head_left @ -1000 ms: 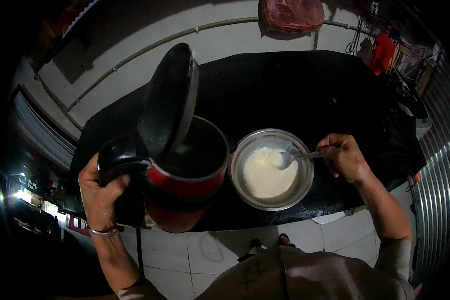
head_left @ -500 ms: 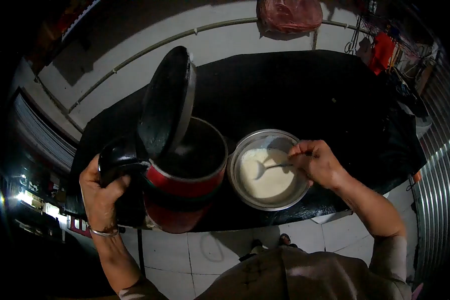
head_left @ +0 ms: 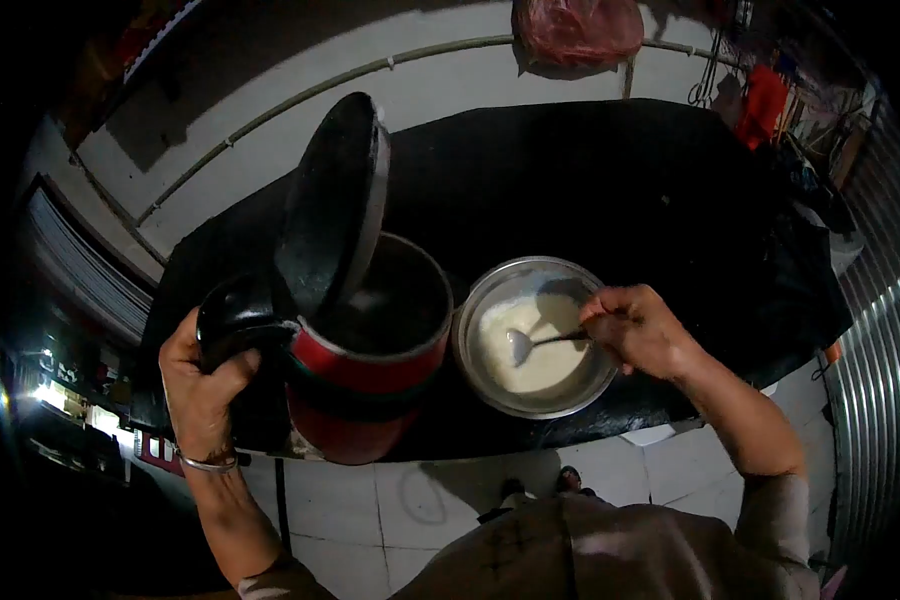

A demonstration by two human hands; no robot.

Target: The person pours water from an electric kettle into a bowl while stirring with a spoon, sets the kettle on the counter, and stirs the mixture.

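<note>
I noted a reddish plastic bag (head_left: 578, 32) against the wall (head_left: 450, 78), and corrugated metal (head_left: 875, 360) at right.

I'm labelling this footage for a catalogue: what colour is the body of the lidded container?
Red, with a dark band, in the head view.

Two hands (head_left: 634, 330), one spoon (head_left: 523, 346), one bowl (head_left: 468, 381), one lidded jug (head_left: 355, 385)

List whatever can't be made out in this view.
- Contents of the red jug: head view, dark interior, partly behind the raised lid.
- End of the handle of the spoon: head view, covered by the right hand.
- Top of the pink bag: head view, cut off by the upper edge.
</note>
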